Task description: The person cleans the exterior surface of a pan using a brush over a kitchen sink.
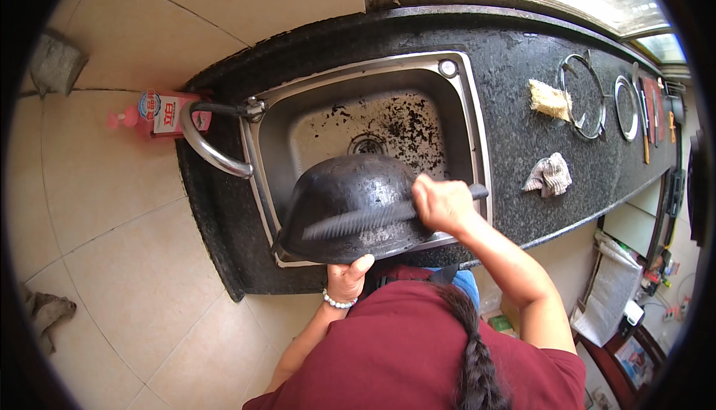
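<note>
A black wok (350,193) is tilted over the near side of the sink, its sooty outer side facing up. My left hand (346,279) is closed on its near edge from below, the thumb on top. In my right hand (444,202) I grip a wire brush (365,220) with a dark handle. Its long bristled part lies across the wok's outside and is blurred by motion. The steel sink (280,111) has many black flakes scattered over its bottom around the drain. The wok hides the sink's near part.
A curved faucet (212,156) stands left of the sink beside a pink bottle (171,114). On the dark counter (507,141) to the right lie a loofah (550,100), a crumpled cloth (549,175), a metal pot ring (585,96), a round lid (626,108) and knives (646,123).
</note>
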`<state>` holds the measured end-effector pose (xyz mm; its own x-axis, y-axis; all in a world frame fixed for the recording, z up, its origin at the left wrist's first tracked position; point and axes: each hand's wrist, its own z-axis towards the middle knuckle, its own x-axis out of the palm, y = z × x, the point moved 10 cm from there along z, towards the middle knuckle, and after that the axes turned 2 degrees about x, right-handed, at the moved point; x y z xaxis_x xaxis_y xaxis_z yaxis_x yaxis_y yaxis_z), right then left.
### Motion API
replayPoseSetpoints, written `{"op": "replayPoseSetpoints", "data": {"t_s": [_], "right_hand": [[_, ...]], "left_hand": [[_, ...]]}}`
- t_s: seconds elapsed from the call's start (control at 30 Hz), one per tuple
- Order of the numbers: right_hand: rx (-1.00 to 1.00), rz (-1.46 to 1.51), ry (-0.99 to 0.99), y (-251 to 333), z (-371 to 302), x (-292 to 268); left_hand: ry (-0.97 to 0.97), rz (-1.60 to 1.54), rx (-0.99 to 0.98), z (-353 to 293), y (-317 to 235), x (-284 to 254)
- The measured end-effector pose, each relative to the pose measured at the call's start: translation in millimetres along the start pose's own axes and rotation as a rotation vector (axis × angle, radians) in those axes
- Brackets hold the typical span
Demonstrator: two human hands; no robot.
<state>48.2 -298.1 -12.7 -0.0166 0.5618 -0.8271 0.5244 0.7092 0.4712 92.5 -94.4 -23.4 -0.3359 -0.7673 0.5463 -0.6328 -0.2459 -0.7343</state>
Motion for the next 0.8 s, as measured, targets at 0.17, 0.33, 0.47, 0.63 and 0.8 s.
{"op": "replayPoseSetpoints", "data": {"t_s": [0.17,0.33,0.47,0.63,0.8], "right_hand": [[-0.149,-0.007,0.206,37.1,-20.0,1.6],[0.004,-0.017,-0.028,-14.9,13.3,-6.7],[-0.229,-0.072,0.201,57.7,-10.7,0.6],[0.03,-0.091,0.071,-5.7,31.9,-7.5],[-0.081,-0.106,0.308,49.6,12.2,0.3]], "left_hand": [[-0.036,0.036,-0.021,-2.2,3.0,-6.1],[-0.043,0.04,-0.023,-1.8,0.5,-0.5],[0.029,0.185,-0.04,-7.4,16.2,-23.7],[-0.027,0.099,0.006,-3.7,-1.7,-0.7],[-0.048,0.08,-0.073,-5.2,5.5,-5.1]]}}
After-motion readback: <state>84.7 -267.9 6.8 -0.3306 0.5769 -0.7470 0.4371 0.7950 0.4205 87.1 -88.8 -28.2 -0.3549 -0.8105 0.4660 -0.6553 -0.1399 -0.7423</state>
